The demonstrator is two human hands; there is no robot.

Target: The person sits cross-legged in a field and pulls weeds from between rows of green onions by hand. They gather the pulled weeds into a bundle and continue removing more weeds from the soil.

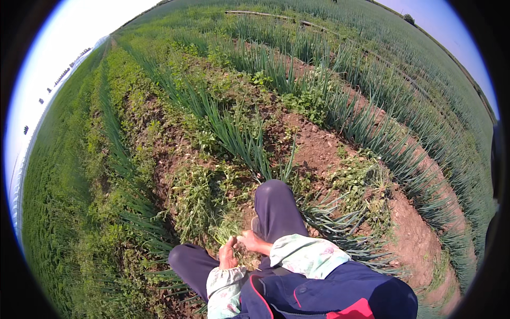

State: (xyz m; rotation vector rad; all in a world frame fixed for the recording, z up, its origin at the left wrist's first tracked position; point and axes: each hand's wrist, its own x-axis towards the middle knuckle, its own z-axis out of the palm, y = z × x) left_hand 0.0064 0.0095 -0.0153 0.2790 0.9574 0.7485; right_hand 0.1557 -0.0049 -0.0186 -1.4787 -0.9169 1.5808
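My left hand (228,253) and my right hand (252,242) meet between my knees, close to the ground. Pulled green weeds (226,231) stick out from between them, and the fingers of both hands close around the stems. Roots or pale stems hang below the hands, too small to make out clearly. A heap of uprooted weeds (195,207) lies just beyond, to the left of my right shoe. Ahead of my raised right knee, a row of green onion plants (239,139) stands upright in the soil.
Another weed heap (368,175) lies on the bare soil (314,145) at the right. Onion leaves (342,223) lean over beside my right knee. More onion rows (382,123) curve along the right, and an onion row (115,147) among dense weeds runs on the left.
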